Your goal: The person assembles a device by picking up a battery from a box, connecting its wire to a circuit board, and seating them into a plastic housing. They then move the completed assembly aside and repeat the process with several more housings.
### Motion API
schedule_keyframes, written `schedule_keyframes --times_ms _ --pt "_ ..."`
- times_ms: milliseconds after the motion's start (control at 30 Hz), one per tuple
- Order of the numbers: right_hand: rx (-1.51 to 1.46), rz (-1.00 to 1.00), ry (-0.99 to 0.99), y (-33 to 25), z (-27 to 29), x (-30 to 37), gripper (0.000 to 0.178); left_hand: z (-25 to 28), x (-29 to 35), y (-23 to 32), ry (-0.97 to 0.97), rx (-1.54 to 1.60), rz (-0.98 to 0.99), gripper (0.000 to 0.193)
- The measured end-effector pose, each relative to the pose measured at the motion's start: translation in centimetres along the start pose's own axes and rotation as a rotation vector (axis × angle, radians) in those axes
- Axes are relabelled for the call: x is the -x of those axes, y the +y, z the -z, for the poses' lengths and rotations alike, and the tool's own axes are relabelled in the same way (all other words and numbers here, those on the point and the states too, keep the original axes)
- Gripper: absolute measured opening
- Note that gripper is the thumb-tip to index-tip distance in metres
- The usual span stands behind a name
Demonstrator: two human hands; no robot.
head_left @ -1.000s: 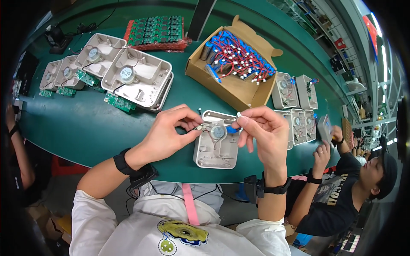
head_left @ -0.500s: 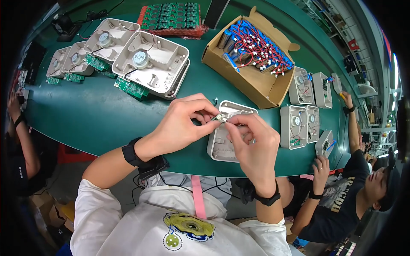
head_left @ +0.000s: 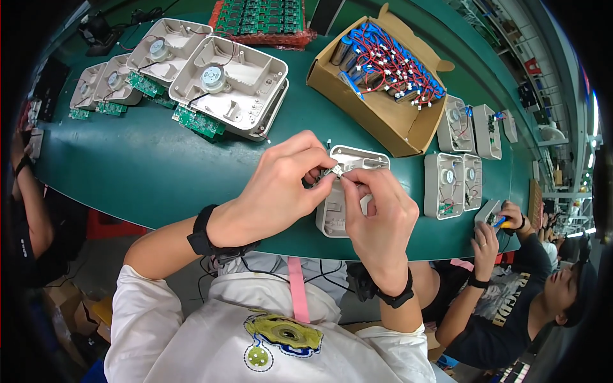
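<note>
My left hand [head_left: 274, 185] pinches a small part with a white connector [head_left: 336, 170] between thumb and fingertips. Against the other side of that connector press the thumb and forefinger of my right hand [head_left: 382, 214]; whatever tiny piece they grip is hidden by the fingertips. Both hands hover over an open off-white plastic housing [head_left: 333, 225], which lies on the green table close to its front edge. My fingers cover much of the housing's inside.
Housings with round motors [head_left: 212, 78] and dangling green circuit boards [head_left: 196, 121] sit at left. Behind is a stack of boards [head_left: 262, 22]; a carton [head_left: 364, 115] holds blue battery packs [head_left: 383, 60]. At right, more housings [head_left: 442, 185] stand by a co-worker's hands [head_left: 486, 249].
My hands keep their pinch at the connector, the fingers shifting slightly. The co-worker's far hand has come back from the distant housings to the one near their other hand, with a yellow-handled tool.
</note>
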State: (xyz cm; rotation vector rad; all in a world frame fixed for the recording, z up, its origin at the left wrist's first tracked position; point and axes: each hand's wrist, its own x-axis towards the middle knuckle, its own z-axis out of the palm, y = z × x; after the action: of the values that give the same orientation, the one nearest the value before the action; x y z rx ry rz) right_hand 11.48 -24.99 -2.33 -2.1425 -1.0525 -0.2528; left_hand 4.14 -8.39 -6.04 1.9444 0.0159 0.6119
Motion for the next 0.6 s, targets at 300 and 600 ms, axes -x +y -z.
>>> schedule_keyframes --times_ms 300,600 --pt "0.027 0.003 0.054 0.3 -0.1 0.0 0.013 0.1 -1.5 0.0 -0.08 -0.006 0.056 0.017" --pt "0.033 0.021 0.051 0.4 -0.3 -0.4 0.012 -0.1 -1.5 -0.5 -0.045 0.058 -0.007 0.017"
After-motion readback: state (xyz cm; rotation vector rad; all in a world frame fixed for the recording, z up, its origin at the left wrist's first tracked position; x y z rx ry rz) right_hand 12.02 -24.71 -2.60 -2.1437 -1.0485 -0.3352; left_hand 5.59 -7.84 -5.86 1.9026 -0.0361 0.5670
